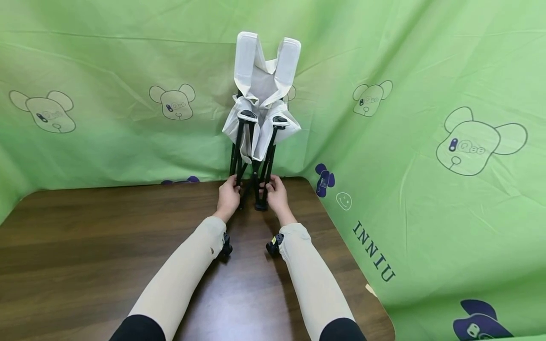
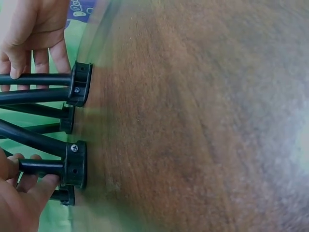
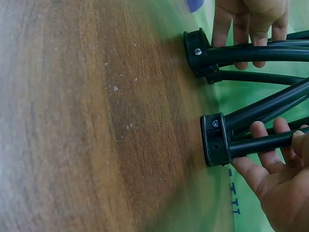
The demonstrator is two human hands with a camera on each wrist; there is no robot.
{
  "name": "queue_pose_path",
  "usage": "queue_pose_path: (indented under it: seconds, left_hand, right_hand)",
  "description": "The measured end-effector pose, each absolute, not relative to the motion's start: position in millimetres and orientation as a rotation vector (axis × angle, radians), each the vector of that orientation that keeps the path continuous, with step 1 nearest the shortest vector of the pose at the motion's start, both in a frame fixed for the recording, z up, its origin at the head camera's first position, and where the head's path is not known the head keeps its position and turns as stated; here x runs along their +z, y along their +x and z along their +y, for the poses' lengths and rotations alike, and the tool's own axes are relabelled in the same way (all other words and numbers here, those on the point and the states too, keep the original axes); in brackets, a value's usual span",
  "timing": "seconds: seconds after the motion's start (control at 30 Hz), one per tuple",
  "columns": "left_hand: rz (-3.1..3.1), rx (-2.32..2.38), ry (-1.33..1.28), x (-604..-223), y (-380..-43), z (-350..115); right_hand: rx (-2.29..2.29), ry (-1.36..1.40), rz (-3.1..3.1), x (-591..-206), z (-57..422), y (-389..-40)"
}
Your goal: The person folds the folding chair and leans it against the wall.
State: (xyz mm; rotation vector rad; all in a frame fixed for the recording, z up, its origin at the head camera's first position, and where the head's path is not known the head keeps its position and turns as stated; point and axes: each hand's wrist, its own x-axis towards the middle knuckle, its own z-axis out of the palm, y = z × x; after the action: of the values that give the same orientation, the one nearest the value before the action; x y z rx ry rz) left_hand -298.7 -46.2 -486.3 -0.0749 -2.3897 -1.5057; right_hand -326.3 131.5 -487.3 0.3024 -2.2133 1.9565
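Note:
A folded camp chair with pale grey fabric (image 1: 263, 87) and black tubular legs (image 1: 239, 154) stands upright at the table's far edge. My left hand (image 1: 229, 196) grips its left leg low down; in the left wrist view, thumb and fingers of the left hand (image 2: 21, 195) close round a tube just above a black plastic foot (image 2: 76, 164). On the other side my right hand (image 1: 277, 195) holds a right leg. In the right wrist view the right hand (image 3: 285, 181) has fingers behind the tube and thumb on top, near another foot (image 3: 216, 140). The chair's rear legs are partly hidden.
The brown wooden table (image 1: 106, 255) has rounded corners. A green printed cloth (image 1: 128, 61) hangs behind and along the right side, close behind the chair. Small black cameras (image 1: 275, 245) are strapped at both wrists.

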Motion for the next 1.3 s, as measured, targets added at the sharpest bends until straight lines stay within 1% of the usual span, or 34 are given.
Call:
queue_pose_path:
  seconds: [0.33,0.57,1.3]
  left_hand:
    - [-2.375,-1.505,-0.049,-484.2,-297.9,-42.5]
    - [-2.377,-1.523,-0.066,-483.6,-295.8,-43.8]
    - [-2.46,-1.499,-0.033,-477.4,-290.9,-47.1]
  right_hand:
    - [1.943,0.282,-2.232,-482.8,130.4,-327.8]
    - [1.903,0.235,-2.25,-487.4,128.9,-330.9]
    - [1.749,0.172,-2.328,-480.1,126.0,-321.5]
